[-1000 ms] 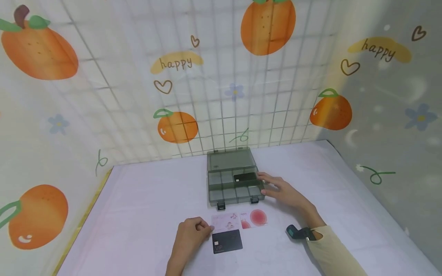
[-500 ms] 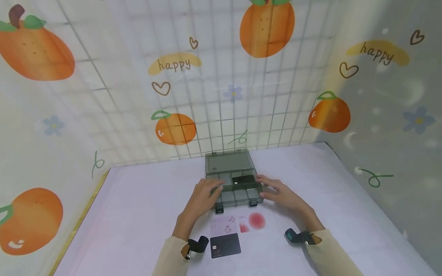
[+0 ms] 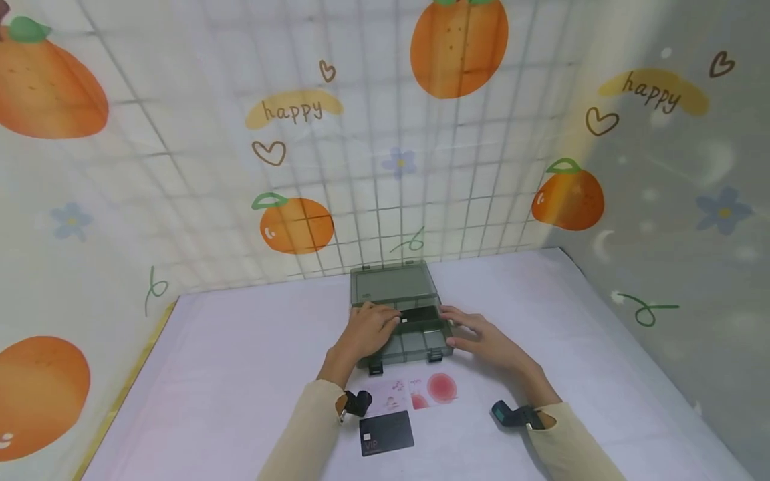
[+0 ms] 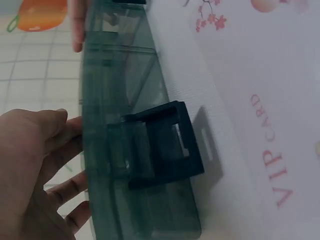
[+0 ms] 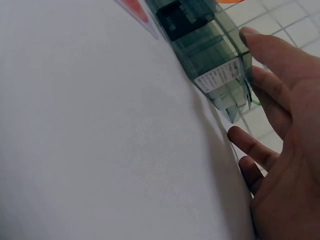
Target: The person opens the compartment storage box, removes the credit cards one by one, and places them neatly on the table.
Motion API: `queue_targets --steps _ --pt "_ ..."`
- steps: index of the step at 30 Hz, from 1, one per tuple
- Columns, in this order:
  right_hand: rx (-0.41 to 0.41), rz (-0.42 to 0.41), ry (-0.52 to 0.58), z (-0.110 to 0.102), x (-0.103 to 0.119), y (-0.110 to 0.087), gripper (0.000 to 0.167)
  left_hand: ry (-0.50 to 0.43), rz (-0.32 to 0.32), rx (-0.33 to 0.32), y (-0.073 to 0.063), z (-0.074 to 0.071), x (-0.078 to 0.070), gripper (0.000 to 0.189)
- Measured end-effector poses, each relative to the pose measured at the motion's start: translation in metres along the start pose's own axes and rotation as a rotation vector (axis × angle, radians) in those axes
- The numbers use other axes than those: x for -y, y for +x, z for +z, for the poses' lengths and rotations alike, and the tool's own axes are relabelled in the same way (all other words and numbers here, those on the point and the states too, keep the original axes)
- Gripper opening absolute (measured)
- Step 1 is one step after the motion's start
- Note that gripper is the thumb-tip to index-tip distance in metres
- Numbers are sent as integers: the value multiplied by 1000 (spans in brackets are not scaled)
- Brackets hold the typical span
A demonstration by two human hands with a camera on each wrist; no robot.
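A translucent green divided box [image 3: 394,282] lies on the table with its lid folded back. In one of its rear compartments lies a black card [image 3: 421,314] with a small light square. My left hand [image 3: 369,329] reaches over the box's left half, fingertips right at the card's left end. In the left wrist view, the box wall partly hides the bent fingers [image 4: 65,190]. Against the box's right side rests my right hand [image 3: 487,339], thumb at the near corner and index finger farther back. The right wrist view shows its thumb [image 5: 250,35] on the rim.
In front of the box lie a pale pink card [image 3: 388,395], a white card with a red circle [image 3: 442,388] and a black VIP card [image 3: 386,433]. Two dark latches, one of them a left latch [image 3: 375,368], stick out in front. A fruit-printed curtain [image 3: 295,153] hangs behind.
My left hand has moved from beside the cards on the table up and right over the box to the black card's left end. My right hand has stayed at the box's right side.
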State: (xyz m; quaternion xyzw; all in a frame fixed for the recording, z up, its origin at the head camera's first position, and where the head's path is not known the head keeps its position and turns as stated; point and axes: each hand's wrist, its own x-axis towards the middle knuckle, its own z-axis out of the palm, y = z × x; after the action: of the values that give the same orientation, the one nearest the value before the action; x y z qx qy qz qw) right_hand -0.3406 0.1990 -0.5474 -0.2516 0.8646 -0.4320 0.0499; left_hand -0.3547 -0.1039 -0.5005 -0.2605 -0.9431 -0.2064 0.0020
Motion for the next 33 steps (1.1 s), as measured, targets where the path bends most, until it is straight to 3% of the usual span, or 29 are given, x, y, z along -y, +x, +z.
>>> queue_targets --steps 5,11,19,22,28,33 --pt "-18 -21 -3 2 -1 0 60 15 -39 44 7 3 -2 40" --pt "-35 2 3 5 0 1 59 42 -62 36 10 7 -3 39" --pt "-18 19 19 4 -1 0 60 -8 -66 44 16 14 -5 41" --pt "-1 17 18 5 0 -1 62 -61 -119 20 18 15 -5 43" --pt "-7 16 19 3 3 -1 63 -299 -261 -40 24 7 -9 51" --pt "-8 10 15 1 4 0 62 -385 -376 14 26 -3 -18 56"
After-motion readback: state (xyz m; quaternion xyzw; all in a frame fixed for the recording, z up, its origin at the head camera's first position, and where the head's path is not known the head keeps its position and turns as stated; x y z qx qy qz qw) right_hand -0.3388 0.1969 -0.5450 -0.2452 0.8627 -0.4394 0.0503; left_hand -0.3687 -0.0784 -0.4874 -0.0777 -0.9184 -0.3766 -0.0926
